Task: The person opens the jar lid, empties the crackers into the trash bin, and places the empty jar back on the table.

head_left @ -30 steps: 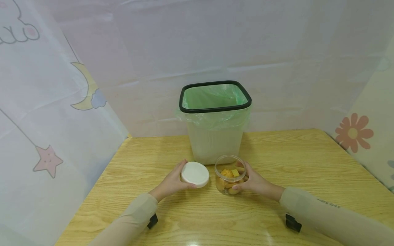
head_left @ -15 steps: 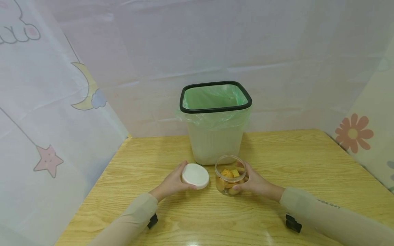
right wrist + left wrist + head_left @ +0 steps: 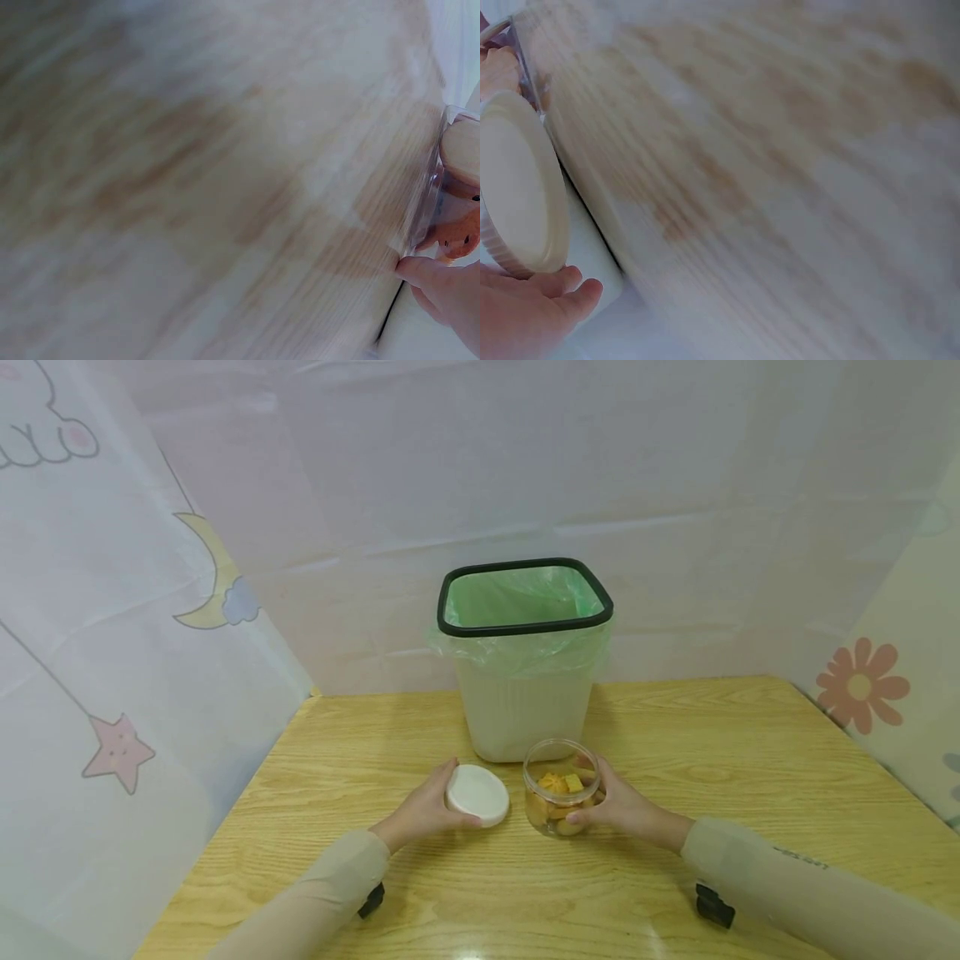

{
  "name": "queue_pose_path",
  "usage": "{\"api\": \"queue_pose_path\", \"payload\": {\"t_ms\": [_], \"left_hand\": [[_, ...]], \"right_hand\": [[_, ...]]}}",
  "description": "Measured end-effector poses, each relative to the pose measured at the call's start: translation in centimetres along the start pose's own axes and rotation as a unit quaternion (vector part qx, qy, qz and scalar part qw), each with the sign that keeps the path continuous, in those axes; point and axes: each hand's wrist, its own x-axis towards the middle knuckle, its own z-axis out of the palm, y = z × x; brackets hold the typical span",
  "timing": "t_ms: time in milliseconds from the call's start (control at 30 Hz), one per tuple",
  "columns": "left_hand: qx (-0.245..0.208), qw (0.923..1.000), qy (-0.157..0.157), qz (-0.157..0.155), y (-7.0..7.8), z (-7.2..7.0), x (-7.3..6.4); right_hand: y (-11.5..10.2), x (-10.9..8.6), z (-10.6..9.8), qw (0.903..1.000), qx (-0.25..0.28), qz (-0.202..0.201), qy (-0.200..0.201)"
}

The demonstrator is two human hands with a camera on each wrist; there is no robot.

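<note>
My left hand (image 3: 429, 810) grips a round white lid (image 3: 477, 795) by its edge, thumb on the near side and fingers on the far side. The left wrist view shows the ridged rim of the lid (image 3: 521, 187) close up. To its right, my right hand (image 3: 621, 810) holds a clear round jar (image 3: 561, 768) from the side, its thumb across the front. The jar stands upright with its mouth uncovered. Inside lie several golden cookies (image 3: 557, 785), one with a ridged flower shape. The right wrist view catches the thumb against the jar wall (image 3: 427, 202).
A white trash bin (image 3: 525, 702) with a black rim and a green plastic liner stands just behind the lid and jar. All of this is on a wood-grain table (image 3: 375, 727). A patterned cloth backdrop (image 3: 360, 527) rises behind and at both sides.
My left hand has lowered the lid slightly and brought it a little nearer to me. The right hand and the jar have stayed in place.
</note>
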Motion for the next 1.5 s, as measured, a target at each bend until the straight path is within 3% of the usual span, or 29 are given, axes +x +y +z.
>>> {"api": "queue_pose_path", "payload": {"t_ms": [567, 833, 1500], "left_hand": [[-0.005, 0.9992, -0.006, -0.040, 0.07, -0.09, 0.18], [0.026, 0.9976, -0.006, -0.064, -0.23, -0.07, -0.08], [0.028, 0.9980, -0.008, -0.057, -0.90, 0.29, -0.01]], "right_hand": [[-0.22, -0.05, 0.06, 1.0000, 0.000, 0.008, 0.003], [-0.14, -0.03, 0.06, 0.9999, 0.003, 0.014, 0.008], [-0.37, -0.16, 0.00, 0.9999, 0.007, 0.013, -0.001]]}}
